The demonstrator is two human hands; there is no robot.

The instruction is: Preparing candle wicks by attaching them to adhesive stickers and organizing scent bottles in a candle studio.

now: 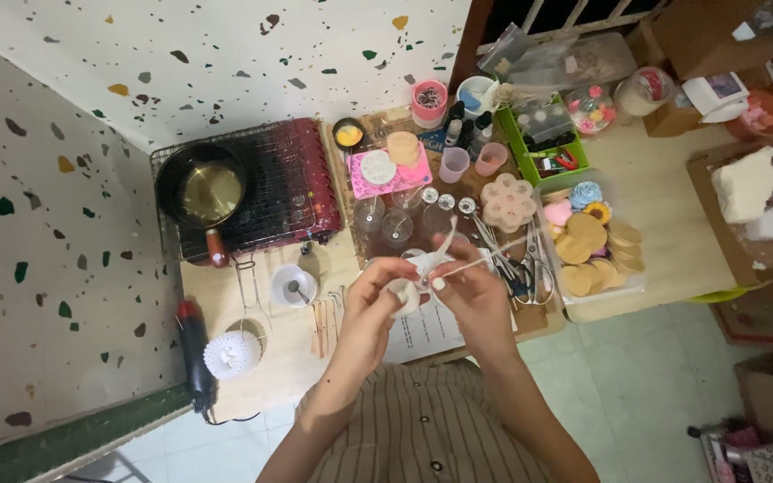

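Looking down, head view: left hand [378,295] and right hand [469,288] pinch small white piece [415,268] with thin white wick [485,258], held above counter [673,241] edge.

Risks, judged: piece slipping from fingertips toward glasses below; wick snagging scissors [530,268].

Counts: clear glasses [395,225] about four; one pan [203,190] on red stove [288,183]; round wax discs [588,243] roughly seven, stacked so uncertain.

- Small pan [200,190]: dark metal, its inside glossy and catching the light.
- Grill rack [261,174] under it: thin wire mesh, metal.
- Flower-shaped mould [507,202]: matt, soft-looking pink, like silicone.
- Round discs [588,243] in the clear plastic tray [630,284]: matt tan, wax-like.
- Sticks [319,327]: pale bare wood.
- Wall [64,161]: smooth speckled terrazzo.
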